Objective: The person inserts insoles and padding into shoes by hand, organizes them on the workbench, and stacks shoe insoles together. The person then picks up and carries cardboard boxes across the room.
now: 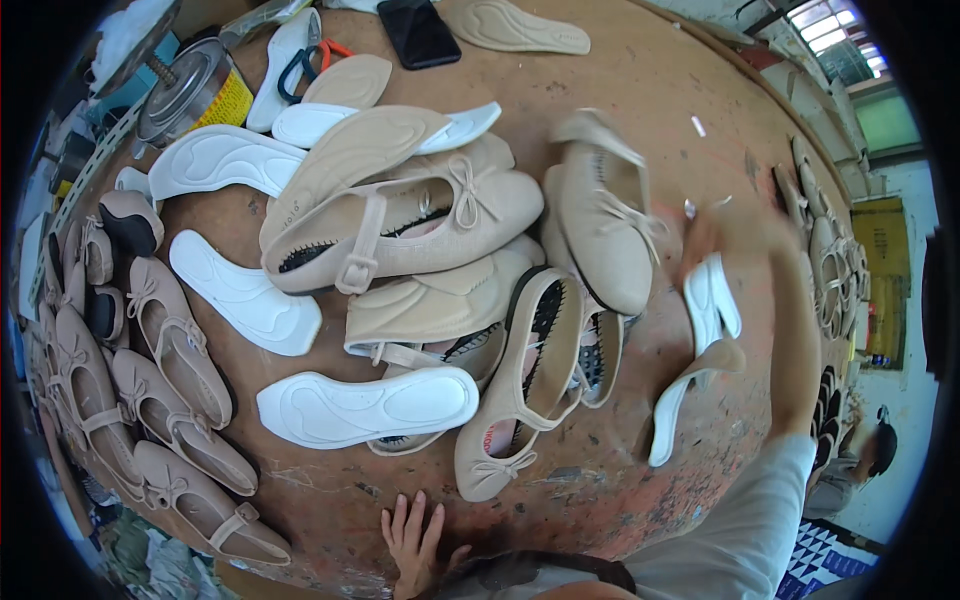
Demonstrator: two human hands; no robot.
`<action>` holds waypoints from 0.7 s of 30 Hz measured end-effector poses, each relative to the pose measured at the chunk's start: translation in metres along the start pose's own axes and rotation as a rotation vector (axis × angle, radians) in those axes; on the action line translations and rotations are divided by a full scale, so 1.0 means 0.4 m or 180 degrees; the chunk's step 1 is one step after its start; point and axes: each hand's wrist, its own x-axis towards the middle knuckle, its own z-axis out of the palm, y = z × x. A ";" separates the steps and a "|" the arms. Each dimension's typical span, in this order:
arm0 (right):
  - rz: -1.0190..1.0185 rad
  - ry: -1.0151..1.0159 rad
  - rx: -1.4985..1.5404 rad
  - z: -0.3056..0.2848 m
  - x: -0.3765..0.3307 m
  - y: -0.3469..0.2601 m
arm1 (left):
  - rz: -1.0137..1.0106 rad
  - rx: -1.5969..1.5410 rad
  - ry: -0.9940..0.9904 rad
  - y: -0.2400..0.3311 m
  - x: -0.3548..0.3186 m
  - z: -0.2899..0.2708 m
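My left hand (412, 545) lies flat at the table's near edge, fingers spread, holding nothing. My right hand (735, 240) is smeared by motion over the table's right side, so its fingers cannot be made out. A small shiny bit shows at its left. Just below it are white insoles (710, 300) and a curled beige-and-white insole (690, 400). Left of that hand a beige bow shoe (605, 230) leans on the pile, its upper edge blurred. A beige strap shoe with a buckle (420, 235) tops the middle pile. Another strap shoe (525, 390) stands tilted nearer me.
White insoles (365, 408) lie around the pile. Finished-looking bow shoes (175, 340) crowd the left edge, with more shoes (830, 270) at the far right. A metal can (195, 95), scissors (315, 65) and a black phone (418, 32) sit at the back. Another person (855, 465) is beyond the right edge.
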 end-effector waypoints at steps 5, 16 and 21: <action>-0.0113 0.4000 -0.1325 -0.208 0.464 0.131 | -0.0031 0.0112 -0.0117 0.006 -0.004 -0.011; 0.0658 0.3398 -0.0806 -0.088 0.390 0.004 | -0.0091 -0.0369 0.0228 0.058 0.065 -0.052; 0.0106 0.4091 -0.0122 0.102 -0.094 -0.111 | -0.0058 -0.0569 0.0358 0.076 0.064 -0.051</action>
